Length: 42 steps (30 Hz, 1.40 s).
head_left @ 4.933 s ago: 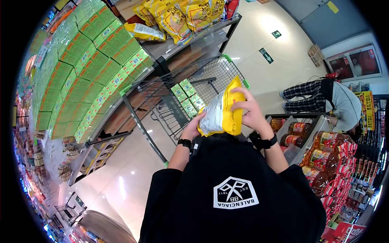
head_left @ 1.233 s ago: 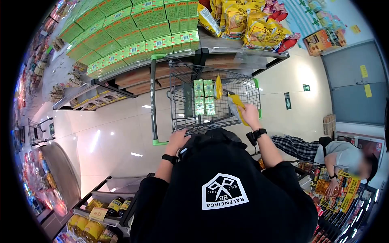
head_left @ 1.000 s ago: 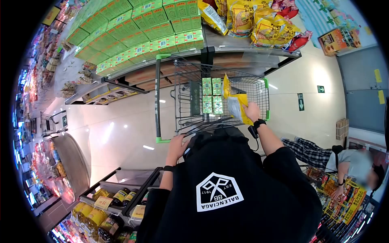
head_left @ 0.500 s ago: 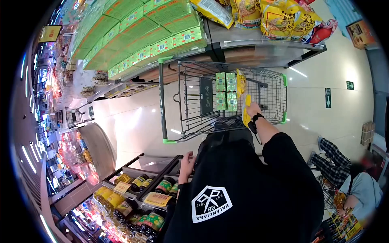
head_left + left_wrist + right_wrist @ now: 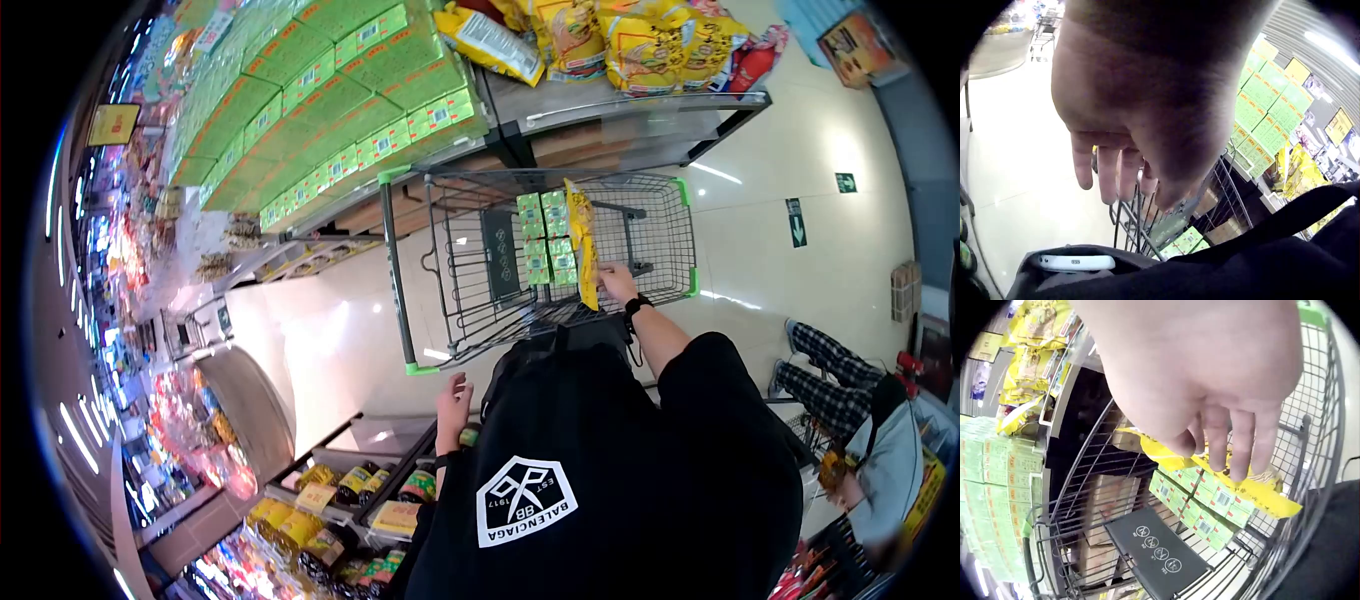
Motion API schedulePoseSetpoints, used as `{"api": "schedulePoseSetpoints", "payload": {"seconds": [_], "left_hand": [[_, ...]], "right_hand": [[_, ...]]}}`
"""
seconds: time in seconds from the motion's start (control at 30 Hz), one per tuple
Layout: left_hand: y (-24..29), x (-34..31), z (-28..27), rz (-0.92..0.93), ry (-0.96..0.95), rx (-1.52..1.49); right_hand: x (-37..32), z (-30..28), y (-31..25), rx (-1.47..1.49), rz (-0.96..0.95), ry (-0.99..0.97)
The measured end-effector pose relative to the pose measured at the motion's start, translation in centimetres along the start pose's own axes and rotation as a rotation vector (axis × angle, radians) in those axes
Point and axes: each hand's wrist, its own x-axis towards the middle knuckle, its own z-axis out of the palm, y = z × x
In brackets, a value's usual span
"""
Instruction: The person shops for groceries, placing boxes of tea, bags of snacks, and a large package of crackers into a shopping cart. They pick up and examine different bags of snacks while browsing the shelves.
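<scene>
My right hand reaches into the shopping cart, its fingers pointing down against a yellow bag. In the right wrist view those fingers hang fairly straight over the bag. A second yellow bag lies just beyond it. Both stand along one side of the green boxes, which sit together in the cart basket. My left hand hangs beside the body, outside the cart; its fingers are loose and hold nothing in the left wrist view.
A shelf of stacked green boxes and yellow bags stands along the cart's far side. Bottles fill a display at lower left. A person bends at right. A white-edged device sits in a dark pocket.
The right hand has brought a yellow bag from in front of the body into the cart, beside the green boxes. The left hand has left the bag, then dropped back from the cart.
</scene>
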Motion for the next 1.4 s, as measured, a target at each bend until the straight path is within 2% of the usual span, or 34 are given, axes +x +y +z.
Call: {"api": "schedulePoseSetpoints", "payload": {"seconds": [0.03,0.1,0.13,0.17,0.23,0.27,0.33,0.37,0.43,0.47,0.5,0.57,0.63,0.7,0.77,0.83,0.9,0.97,1.03,1.17,1.2,1.4], "left_hand": [[-0.1,1.0,-0.9,0.031,-0.017,-0.004],[0.0,3.3,-2.3,0.155,0.082,-0.013],[2.2,3.6,-3.5,0.169,0.122,0.03],[4.3,3.6,-4.8,0.127,0.165,0.029],[1.7,6.7,-6.3,0.416,0.402,0.202],[1.0,7.8,-6.6,0.441,0.386,0.182],[2.7,8.5,-7.9,0.338,0.665,0.459],[1.6,9.9,-7.9,0.361,0.651,0.439],[-2.3,14.2,-7.5,0.231,0.467,0.283],[-3.0,16.0,-7.8,0.215,0.238,0.185],[-2.5,16.6,-7.9,0.236,0.226,0.172],[-0.6,16.9,-8.3,0.089,0.044,-0.322],[0.0,16.8,-8.2,0.088,0.044,-0.333],[0.5,16.4,-8.3,0.1,0.071,-0.265],[-0.1,16.4,-7.9,0.163,0.09,-0.276],[-0.3,16.4,-7.5,0.22,0.096,-0.247],[-0.4,16.3,-6.9,0.231,0.083,-0.266],[0.1,15.9,-6.3,0.242,0.085,-0.268],[0.8,15.4,-5.8,0.23,0.066,-0.288],[0.1,16.4,-3.8,0.119,0.001,-0.456],[0.1,16.5,-3.4,0.073,-0.014,-0.52],[0.5,15.6,-0.4,0.117,0.058,-0.409]], "right_hand": [[0.6,-0.5,1.9,0.054,-0.041,0.039],[-1.9,-2.1,2.7,0.088,-0.079,0.106],[-2.9,-2.5,4.0,0.222,-0.07,0.161],[-3.7,-3.2,5.1,0.151,-0.119,0.204],[-7.6,-4.4,6.1,0.211,-0.029,0.254],[-9.4,-4.7,7.1,0.217,-0.031,0.29],[-12.7,-5.5,10.1,0.253,-0.015,0.354],[-14.9,-5.5,11.1,0.285,0.004,0.38],[-18.7,-4.8,13.3,0.326,0.08,0.48],[-20.5,-4.5,14.9,0.353,0.098,0.511],[-22.2,-4.3,16.6,0.381,0.116,0.539],[-24.8,-3.9,20.2,0.447,0.151,0.596],[-27.1,-3.7,23.5,0.512,0.173,0.603],[-29.5,-3.0,24.0,0.541,0.277,0.617],[-29.7,-2.7,25.6,0.545,0.286,0.617],[-29.2,-2.5,25.4,0.553,0.297,0.612],[-28.2,-2.6,24.7,0.518,0.23,0.563],[-27.8,-2.1,21.5,0.451,0.206,0.571],[-27.2,-2.1,19.1,0.427,0.076,0.531],[-26.3,-2.4,15.5,0.36,0.011,0.508],[-26.0,-2.5,15.3,0.344,0.006,0.503],[-25.9,-6.2,19.2,0.373,0.018,0.476]]}}
